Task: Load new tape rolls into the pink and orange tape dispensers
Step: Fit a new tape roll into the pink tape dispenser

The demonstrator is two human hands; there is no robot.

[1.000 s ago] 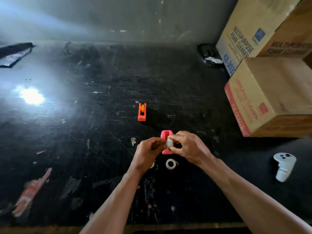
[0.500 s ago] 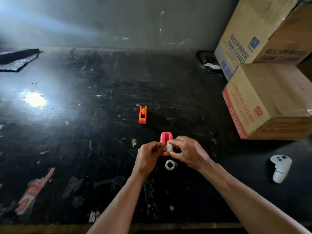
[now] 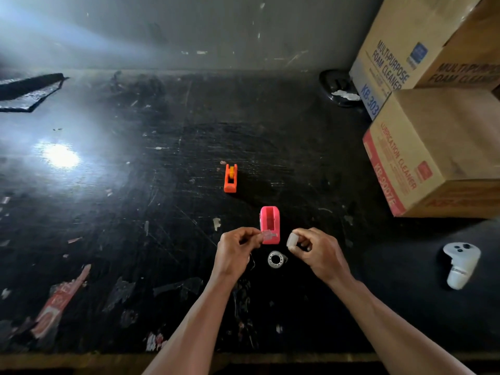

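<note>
Parted now, my left hand (image 3: pixel 234 253) pinches the clear plastic spindle (image 3: pixel 268 235), my right hand (image 3: pixel 316 251) the white tape roll (image 3: pixel 293 239), pink plastic dispenser (image 3: pixel 270 221) standing lengthwise between them.

Left grip (image 3: pixel 234 253): a bare hand, uncovered to the wrist.
Right grip (image 3: pixel 316 253): a bare hand, likewise uncovered.
Left forearm (image 3: pixel 194 326): bare, slim, uncovered down to the near edge.
Right forearm (image 3: pixel 392 320): bare along all its visible length.

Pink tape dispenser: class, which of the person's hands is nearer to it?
Left. The left hand pinches a small clear piece at the near end of the pink tape dispenser. The right hand, holding a white tape roll, sits to its right across a gap.
</note>
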